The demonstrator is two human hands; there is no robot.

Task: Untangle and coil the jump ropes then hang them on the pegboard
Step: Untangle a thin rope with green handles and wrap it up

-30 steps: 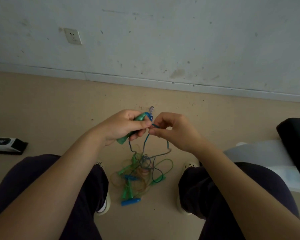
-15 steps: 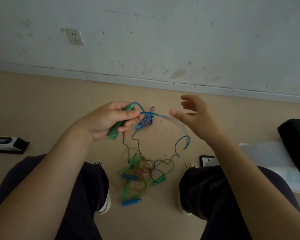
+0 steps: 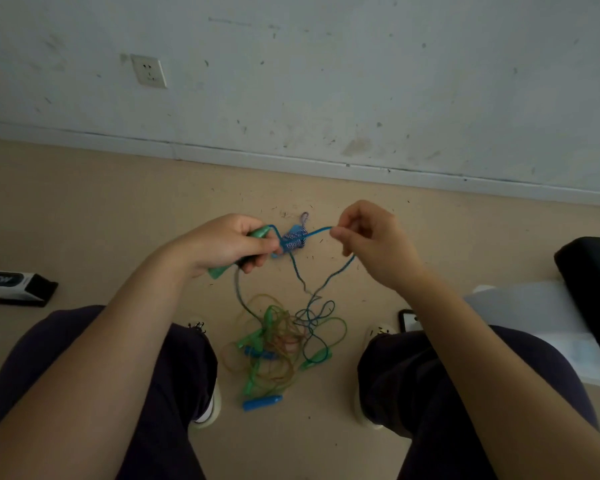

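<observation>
sitting low, knees apart, with bare floor (image 3: 118, 209) between the shoes and the wall (image 3: 326, 81) ahead, lots of room there. off to the left edge a black and white box (image 3: 14, 284), off to the right edge a black thing (image 3: 593, 289) on white paper (image 3: 534, 317), and a phone (image 3: 407, 320) just beside the right knee. left hand (image 3: 222, 245) curled tight round a green handle (image 3: 257, 233), grip full. right hand (image 3: 374, 240) pinching the blue rope (image 3: 317, 231) with finger and thumb, grip narrow. blue rope stretched across from handle to pinch, then hanging down in a loop. small blue and white rope bundle (image 3: 293, 239) on the floor behind the hands. messy pile of jump ropes (image 3: 281, 337) on the floor between the feet, green, blue and yellowish, with a blue handle (image 3: 262, 402) at the near end. half a second back, right hand spread open and off the rope; now closed on it again, closer to the left hand.
</observation>
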